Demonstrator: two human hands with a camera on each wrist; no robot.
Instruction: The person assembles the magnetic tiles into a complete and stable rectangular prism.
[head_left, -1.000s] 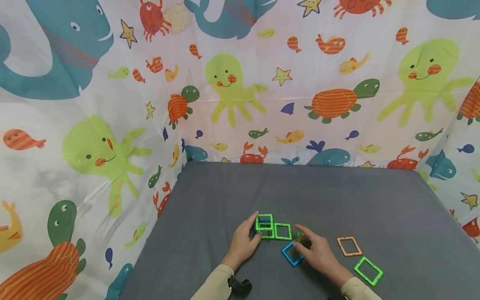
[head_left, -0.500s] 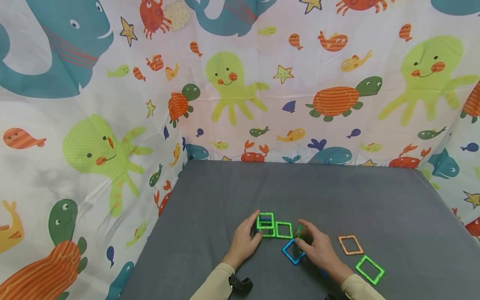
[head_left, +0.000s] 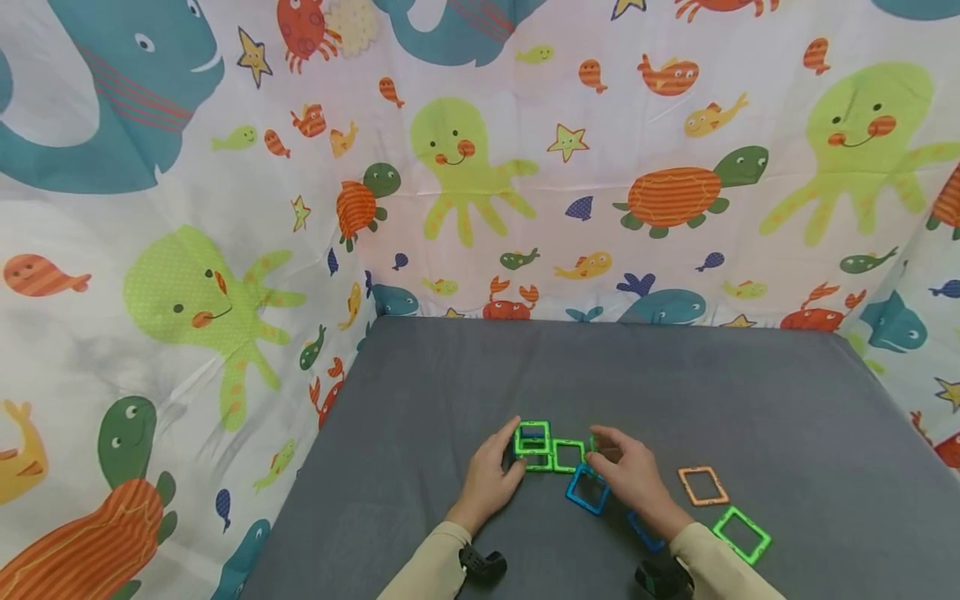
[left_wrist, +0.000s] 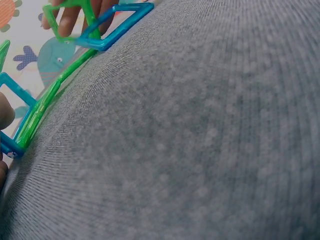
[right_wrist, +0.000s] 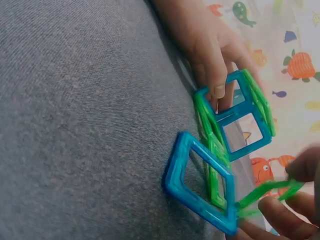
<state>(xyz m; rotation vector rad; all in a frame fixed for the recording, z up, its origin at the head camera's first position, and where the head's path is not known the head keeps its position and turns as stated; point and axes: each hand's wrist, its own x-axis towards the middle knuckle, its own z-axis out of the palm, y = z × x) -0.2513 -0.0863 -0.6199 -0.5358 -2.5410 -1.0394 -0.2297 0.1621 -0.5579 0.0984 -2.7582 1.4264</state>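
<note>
My left hand [head_left: 489, 482] grips a small box of green and blue square magnetic tiles [right_wrist: 241, 127] at its left side, thumb in front. A flat green magnetic tile [head_left: 568, 442] joins the box's base on the right. My right hand [head_left: 637, 477] pinches another green magnetic tile [left_wrist: 59, 36] by that tile's right end; in the head view the fingers mostly hide it. A blue magnetic tile [head_left: 587, 510] stands tilted just in front, its upper corner at the flat green tile. In the right wrist view this blue tile [right_wrist: 172, 187] leans beside the green one.
To the right lie an orange magnetic tile [head_left: 703, 503] and a green magnetic tile [head_left: 718, 527]. Another blue tile [head_left: 647, 533] is partly hidden under my right forearm. Grey cloth [head_left: 375, 467] covers the table, and a printed curtain [head_left: 480, 283] encloses its back and sides.
My right hand has moved slightly left and away from me with the green tile, closer to the flat one. The blue tile in front has turned and shifted up against the flat green tile.
</note>
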